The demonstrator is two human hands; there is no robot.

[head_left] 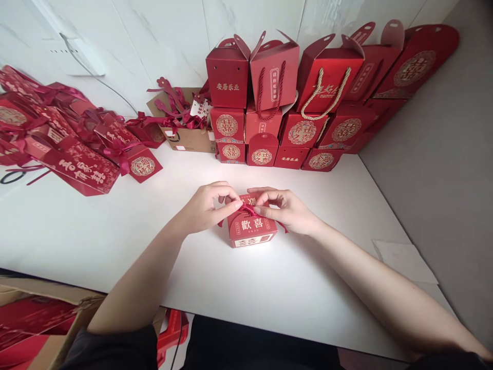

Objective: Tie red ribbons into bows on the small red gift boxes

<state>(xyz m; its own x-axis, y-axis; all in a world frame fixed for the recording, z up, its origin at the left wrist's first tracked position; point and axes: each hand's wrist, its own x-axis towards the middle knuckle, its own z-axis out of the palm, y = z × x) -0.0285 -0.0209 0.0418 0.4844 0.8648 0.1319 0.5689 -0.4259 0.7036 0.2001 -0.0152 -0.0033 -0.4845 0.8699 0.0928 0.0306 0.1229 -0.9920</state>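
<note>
A small red gift box (252, 226) with pale lettering stands on the white table in front of me. A dark red ribbon (248, 208) crosses its top, and its loose ends hang out at both sides. My left hand (210, 205) pinches the ribbon between thumb and forefinger at the left of the knot. From the right, my right hand (285, 208) grips the ribbon with thumb and fingertips. Both hands hover close over the box lid and hide part of it. The exact form of the knot is too small to tell.
Red gift boxes (227, 87) are stacked against the wall, some with rope handles. A cardboard box (190, 141) of ribbons stands beside them. Ribboned boxes (82, 164) pile up at left. A carton (82, 313) sits below the table's front edge. A grey partition (423, 154) rises at right.
</note>
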